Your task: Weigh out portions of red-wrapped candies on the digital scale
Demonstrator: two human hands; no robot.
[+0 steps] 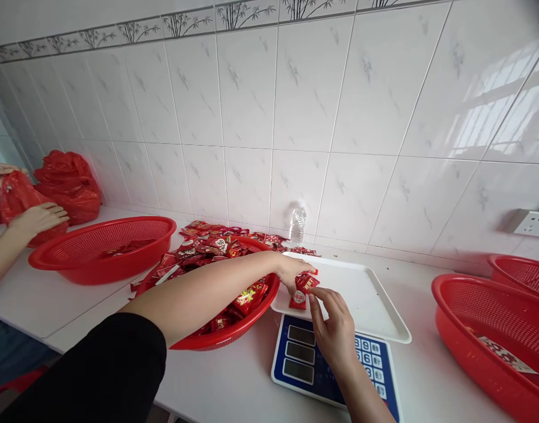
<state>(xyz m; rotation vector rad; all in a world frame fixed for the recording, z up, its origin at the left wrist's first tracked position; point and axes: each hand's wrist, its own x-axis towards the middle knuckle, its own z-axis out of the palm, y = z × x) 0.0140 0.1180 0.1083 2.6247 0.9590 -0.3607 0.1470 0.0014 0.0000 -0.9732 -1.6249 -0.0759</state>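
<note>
My left hand (292, 271) reaches over the near left part of a white tray (361, 294), its fingers closed round several small red printed packets (305, 283). Close to it, my right hand (334, 326) has thumb and fingertips drawn together at the edge of the same packets. The tray rests on a blue and white digital scale (299, 355), whose keypad is partly covered by my right hand. Beneath my left forearm, a red plastic basket (234, 336) is heaped with similar packets, and more lie on the table behind it.
A clear plastic bottle (298, 225) stands by the tiled wall. Another red basket (101, 249) is on the left, near a co-worker's hands (40, 217) on a red plastic bag (20, 197). More red baskets (485, 329) stand at right, below a wall socket (534, 223).
</note>
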